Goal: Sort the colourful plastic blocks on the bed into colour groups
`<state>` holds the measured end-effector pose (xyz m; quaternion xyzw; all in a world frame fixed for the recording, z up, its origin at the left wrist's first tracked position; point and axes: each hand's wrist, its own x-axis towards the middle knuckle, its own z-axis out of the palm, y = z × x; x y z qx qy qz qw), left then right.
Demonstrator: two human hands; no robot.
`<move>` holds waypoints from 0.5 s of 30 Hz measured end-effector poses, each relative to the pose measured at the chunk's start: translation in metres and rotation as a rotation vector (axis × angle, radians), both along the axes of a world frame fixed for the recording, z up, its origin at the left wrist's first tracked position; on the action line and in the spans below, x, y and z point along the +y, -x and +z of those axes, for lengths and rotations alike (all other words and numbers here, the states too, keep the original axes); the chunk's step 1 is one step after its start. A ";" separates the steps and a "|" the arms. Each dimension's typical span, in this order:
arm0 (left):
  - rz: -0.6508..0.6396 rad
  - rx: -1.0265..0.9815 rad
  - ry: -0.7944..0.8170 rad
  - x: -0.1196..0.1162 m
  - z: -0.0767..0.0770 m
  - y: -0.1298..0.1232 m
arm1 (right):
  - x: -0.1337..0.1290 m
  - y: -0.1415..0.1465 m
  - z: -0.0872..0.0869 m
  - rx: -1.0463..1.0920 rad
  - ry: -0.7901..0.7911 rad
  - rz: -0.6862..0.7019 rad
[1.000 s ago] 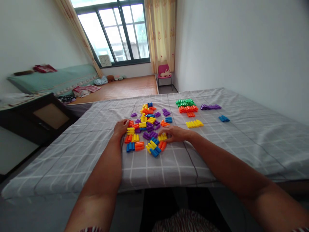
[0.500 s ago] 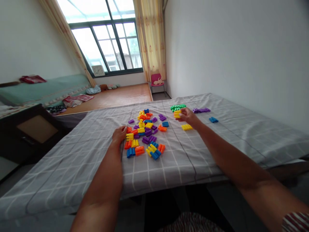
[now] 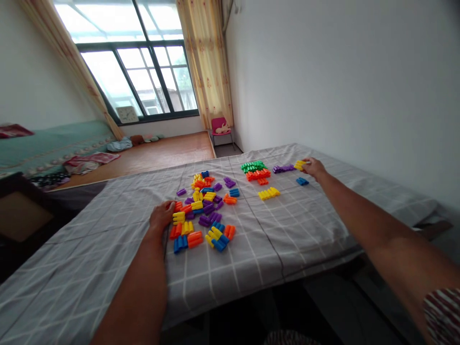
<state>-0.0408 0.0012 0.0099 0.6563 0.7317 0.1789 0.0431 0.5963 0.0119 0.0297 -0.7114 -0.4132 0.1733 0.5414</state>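
Note:
My right hand [image 3: 315,168] pinches a yellow ribbed plastic toy block [image 3: 299,165] at the right end of a purple row [image 3: 283,168]. Nearer me lies a blue block [image 3: 302,181]. At the left edge of a mixed pile, the closed fingers of my left hand [image 3: 162,213] are on an orange block [image 3: 178,206]. Purple blocks [image 3: 208,207], yellow ones and blue ones fill the pile. Between the hands are a green group [image 3: 253,166], an orange group [image 3: 258,175] and a yellow row [image 3: 269,193].
A grey checked cloth [image 3: 244,258] covers the bed-like surface under the blocks. White wall [image 3: 323,72] rises along the right. Beyond stand a pink chair [image 3: 218,125], a wooden platform [image 3: 172,148] and a dark cabinet [image 3: 17,215] at left.
My right hand has carried the yellow block rightward, from in front of the green group to the purple row's end, uncovering the orange group. My left hand stays at the pile. The view has turned slightly right.

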 end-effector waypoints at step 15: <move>0.012 0.033 0.034 -0.001 0.010 -0.004 | -0.014 0.037 0.001 0.254 -0.060 0.308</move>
